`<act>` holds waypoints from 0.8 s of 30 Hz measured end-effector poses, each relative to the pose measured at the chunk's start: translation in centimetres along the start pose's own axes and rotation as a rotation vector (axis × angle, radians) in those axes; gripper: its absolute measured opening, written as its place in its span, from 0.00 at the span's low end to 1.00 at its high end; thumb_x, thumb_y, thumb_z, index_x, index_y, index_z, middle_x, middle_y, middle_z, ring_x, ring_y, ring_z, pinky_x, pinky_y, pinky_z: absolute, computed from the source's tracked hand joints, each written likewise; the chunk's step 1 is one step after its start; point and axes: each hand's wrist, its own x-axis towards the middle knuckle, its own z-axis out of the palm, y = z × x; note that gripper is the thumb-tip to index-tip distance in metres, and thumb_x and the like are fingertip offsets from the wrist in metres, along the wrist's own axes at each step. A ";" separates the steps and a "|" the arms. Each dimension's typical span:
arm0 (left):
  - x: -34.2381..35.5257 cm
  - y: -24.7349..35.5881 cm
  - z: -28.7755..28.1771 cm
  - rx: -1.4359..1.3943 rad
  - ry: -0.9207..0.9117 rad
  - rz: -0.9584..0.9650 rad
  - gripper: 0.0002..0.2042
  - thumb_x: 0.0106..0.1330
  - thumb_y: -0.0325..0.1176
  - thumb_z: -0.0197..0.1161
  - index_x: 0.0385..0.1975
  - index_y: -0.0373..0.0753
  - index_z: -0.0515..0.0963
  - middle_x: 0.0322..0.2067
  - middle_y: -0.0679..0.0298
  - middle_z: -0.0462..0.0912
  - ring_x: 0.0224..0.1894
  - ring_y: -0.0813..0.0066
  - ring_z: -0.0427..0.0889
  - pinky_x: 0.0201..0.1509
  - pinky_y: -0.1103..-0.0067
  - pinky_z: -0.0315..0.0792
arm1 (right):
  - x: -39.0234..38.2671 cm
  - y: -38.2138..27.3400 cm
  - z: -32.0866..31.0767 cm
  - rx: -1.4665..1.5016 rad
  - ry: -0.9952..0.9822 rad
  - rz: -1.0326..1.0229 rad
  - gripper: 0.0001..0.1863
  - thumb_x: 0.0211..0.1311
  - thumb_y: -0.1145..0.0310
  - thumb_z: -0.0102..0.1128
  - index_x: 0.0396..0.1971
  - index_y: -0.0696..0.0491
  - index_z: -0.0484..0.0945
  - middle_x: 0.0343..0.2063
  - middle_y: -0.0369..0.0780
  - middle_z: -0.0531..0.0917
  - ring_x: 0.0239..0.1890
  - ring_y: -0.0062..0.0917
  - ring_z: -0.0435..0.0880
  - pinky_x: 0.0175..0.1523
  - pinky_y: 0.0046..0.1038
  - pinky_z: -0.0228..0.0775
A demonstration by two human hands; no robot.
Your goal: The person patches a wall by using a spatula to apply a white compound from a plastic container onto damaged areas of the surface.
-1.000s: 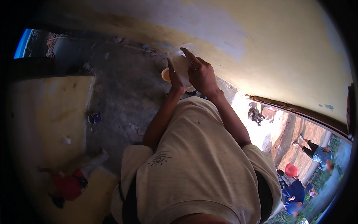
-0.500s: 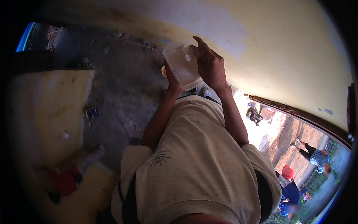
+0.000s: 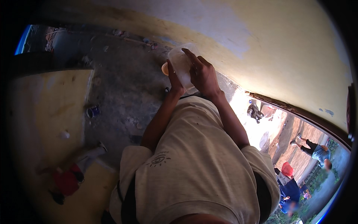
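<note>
**Clear tub held up in both hands**

Head view: a clear plastic tub (image 3: 182, 66) is held up before the chest, against a yellow wall (image 3: 283, 56). It is gripped by the right hand (image 3: 203, 74), fingers curled over its rim and side. The left hand (image 3: 174, 80) is closed on its near side, beside a small orange cup (image 3: 165, 68). The tub's contents cannot be made out; nothing appears set down or finished. Other people are seen outside, lower right.

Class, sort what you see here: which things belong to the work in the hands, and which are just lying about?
In hand:
- clear plastic container, held by both hands: left hand, right hand
- small orange cup, beside the left hand

Lying about:
- blue can on the concrete floor
- red bag outside
- dark bundle by the doorway
</note>
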 end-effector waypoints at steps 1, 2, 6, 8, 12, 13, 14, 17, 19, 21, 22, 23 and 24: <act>0.3 -0.2 -1.0 -0.081 -0.037 -0.007 0.34 0.72 0.64 0.37 0.65 0.43 0.63 0.58 0.59 0.73 0.60 0.62 0.74 0.62 0.65 0.70 | 0.0 -0.1 0.3 0.000 -0.035 -0.012 0.33 0.52 0.84 0.54 0.61 0.46 0.72 0.28 0.48 0.80 0.29 0.44 0.82 0.34 0.43 0.73; 0.6 -0.5 -1.9 -0.163 -0.073 -0.014 0.34 0.72 0.64 0.37 0.65 0.43 0.63 0.58 0.59 0.73 0.60 0.62 0.73 0.62 0.65 0.70 | 0.2 0.0 0.3 0.035 0.029 -0.036 0.29 0.55 0.84 0.56 0.59 0.48 0.74 0.29 0.48 0.81 0.29 0.40 0.83 0.34 0.38 0.74; 0.9 0.3 -1.7 -0.014 -0.028 0.032 0.35 0.71 0.65 0.37 0.65 0.43 0.63 0.59 0.59 0.72 0.60 0.61 0.73 0.63 0.65 0.69 | 1.2 0.0 -1.1 0.011 0.077 0.044 0.29 0.56 0.84 0.56 0.59 0.48 0.73 0.29 0.48 0.81 0.30 0.40 0.83 0.35 0.39 0.73; 0.7 0.4 -0.5 -0.092 -0.079 0.001 0.35 0.71 0.65 0.38 0.65 0.44 0.63 0.59 0.59 0.73 0.60 0.61 0.74 0.63 0.65 0.70 | 0.7 0.2 -0.3 -0.024 0.050 0.042 0.29 0.56 0.84 0.56 0.59 0.48 0.73 0.29 0.48 0.81 0.29 0.40 0.83 0.35 0.38 0.73; 0.3 0.0 -0.5 -0.030 -0.001 0.015 0.34 0.71 0.65 0.38 0.65 0.44 0.63 0.59 0.59 0.73 0.59 0.61 0.75 0.62 0.65 0.70 | 0.4 0.1 0.5 0.009 0.033 0.020 0.29 0.57 0.84 0.55 0.59 0.48 0.73 0.28 0.48 0.82 0.28 0.39 0.83 0.34 0.38 0.74; 0.5 0.1 -0.9 -0.037 -0.022 0.025 0.34 0.71 0.65 0.37 0.65 0.44 0.63 0.59 0.59 0.73 0.59 0.62 0.74 0.62 0.65 0.70 | 0.4 0.0 0.5 0.009 0.032 0.020 0.29 0.57 0.84 0.55 0.59 0.48 0.73 0.28 0.48 0.82 0.28 0.39 0.83 0.34 0.38 0.74; 0.7 0.1 -1.3 -0.044 -0.043 0.034 0.34 0.71 0.65 0.37 0.65 0.44 0.63 0.59 0.60 0.73 0.59 0.62 0.74 0.62 0.65 0.70 | 0.6 -0.2 0.3 0.035 0.041 0.017 0.29 0.56 0.84 0.55 0.59 0.47 0.73 0.28 0.48 0.81 0.28 0.39 0.83 0.34 0.38 0.73; 1.2 0.8 -0.7 -0.012 -0.061 0.029 0.34 0.73 0.62 0.33 0.68 0.43 0.59 0.63 0.55 0.68 0.63 0.57 0.70 0.65 0.62 0.67 | 1.4 -0.3 -0.4 0.092 0.112 -0.012 0.30 0.56 0.84 0.55 0.60 0.47 0.74 0.29 0.48 0.82 0.28 0.38 0.83 0.35 0.37 0.73; 1.1 0.7 -0.2 -0.042 -0.067 0.022 0.33 0.73 0.61 0.33 0.68 0.43 0.59 0.63 0.55 0.68 0.63 0.57 0.70 0.65 0.62 0.67 | 1.7 -0.1 -1.0 0.120 0.171 -0.047 0.30 0.56 0.84 0.55 0.59 0.46 0.74 0.29 0.48 0.82 0.29 0.38 0.83 0.35 0.37 0.73; 0.9 0.6 0.2 -0.073 -0.073 0.009 0.33 0.73 0.61 0.34 0.68 0.43 0.59 0.63 0.55 0.67 0.63 0.58 0.70 0.65 0.62 0.67 | 1.7 0.2 -1.5 -0.046 0.067 0.014 0.28 0.58 0.84 0.56 0.59 0.48 0.74 0.31 0.47 0.83 0.31 0.38 0.84 0.36 0.35 0.75; 0.7 0.5 0.5 -0.051 -0.075 0.016 0.33 0.73 0.62 0.34 0.67 0.43 0.61 0.61 0.57 0.70 0.61 0.60 0.72 0.64 0.64 0.68 | 1.5 0.1 -1.3 -0.049 0.067 0.017 0.28 0.58 0.84 0.56 0.59 0.48 0.74 0.31 0.47 0.83 0.31 0.38 0.84 0.36 0.35 0.75; 0.6 0.4 0.6 -0.028 -0.077 0.023 0.33 0.73 0.63 0.35 0.65 0.43 0.63 0.59 0.60 0.72 0.60 0.62 0.73 0.62 0.66 0.70 | 1.2 -0.2 -0.9 -0.067 0.026 0.021 0.28 0.58 0.84 0.56 0.59 0.49 0.74 0.32 0.47 0.83 0.32 0.37 0.85 0.36 0.34 0.76; 0.6 0.4 0.2 -0.028 -0.079 0.024 0.33 0.73 0.63 0.35 0.65 0.43 0.63 0.59 0.60 0.72 0.60 0.62 0.73 0.62 0.66 0.70 | 1.1 -0.4 -0.5 -0.081 -0.014 0.022 0.28 0.57 0.84 0.57 0.59 0.50 0.73 0.32 0.48 0.84 0.33 0.37 0.85 0.36 0.33 0.77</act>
